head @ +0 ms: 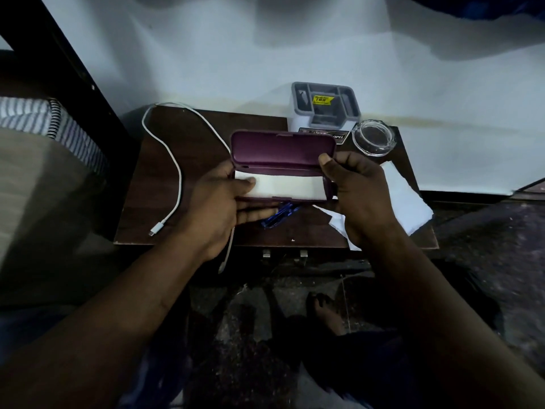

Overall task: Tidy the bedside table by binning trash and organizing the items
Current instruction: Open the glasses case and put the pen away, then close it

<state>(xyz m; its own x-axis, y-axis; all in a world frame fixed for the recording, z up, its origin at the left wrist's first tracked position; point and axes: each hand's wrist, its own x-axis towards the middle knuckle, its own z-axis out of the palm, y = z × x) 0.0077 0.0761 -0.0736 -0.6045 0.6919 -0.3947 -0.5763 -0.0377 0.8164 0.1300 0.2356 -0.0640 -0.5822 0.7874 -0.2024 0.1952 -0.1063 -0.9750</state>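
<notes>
The person holds a purple case (283,146) open with both hands, just above the front middle of the dark wooden bedside table (206,134). The left hand (221,202) cradles the case's left end: its thumb lies flat across the white cloth (289,187) lining the lower half, and its fingers are held together, reaching underneath the case. The right hand (356,196) grips the right end, thumb pressed against the edge of the raised lid and the other fingers curled round the side (how they sit behind the case I cannot tell).

Under the case, poking out past the left fingertips, is one blue object (278,215); it is too hidden to name.

Counting what else is on the table: one white charging cable (174,160), looping over the left part with a plug lying near the front edge; one grey organiser (326,104) with a yellow sticker, at the back against the wall; one clear glass ashtray (374,137) just right of it; and white paper (404,199) at the right edge, partly behind the right hand (one sheet or two, I cannot tell).

A bed with a striped sheet (38,116) stands to the left, and one bare foot (327,314) shows on the floor below.
</notes>
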